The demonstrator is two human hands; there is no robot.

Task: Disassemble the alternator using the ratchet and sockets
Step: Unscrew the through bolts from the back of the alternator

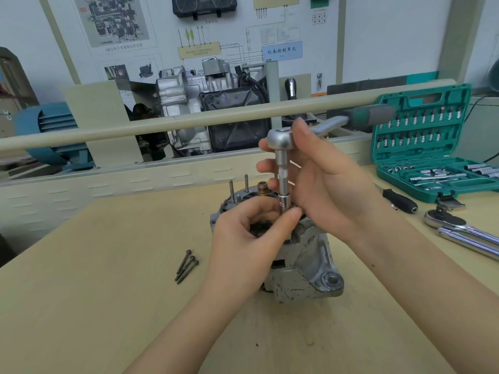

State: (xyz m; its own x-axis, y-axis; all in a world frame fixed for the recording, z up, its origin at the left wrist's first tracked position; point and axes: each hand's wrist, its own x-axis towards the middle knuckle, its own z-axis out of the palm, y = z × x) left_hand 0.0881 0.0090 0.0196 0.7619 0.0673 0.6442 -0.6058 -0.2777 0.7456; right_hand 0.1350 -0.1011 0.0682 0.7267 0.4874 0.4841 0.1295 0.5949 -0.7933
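The grey alternator point(302, 268) stands on the wooden table point(94, 306), with two studs and a brass terminal sticking up at its far side. A ratchet point(280, 137) with a green-grey handle carries an extension bar and a socket point(285, 203) that points down onto the alternator's top. My right hand point(321, 179) grips the ratchet head and the extension bar. My left hand point(251, 233) pinches the socket's lower end between thumb and forefinger; what the socket sits on is hidden. Three long bolts point(186, 265) lie on the table to the left.
An open green socket case point(421, 147) stands at the right. A second ratchet point(464, 230) and a black-handled tool point(399, 201) lie in front of it. A beige rail point(135, 128) runs across behind the table, with a gearbox display beyond it.
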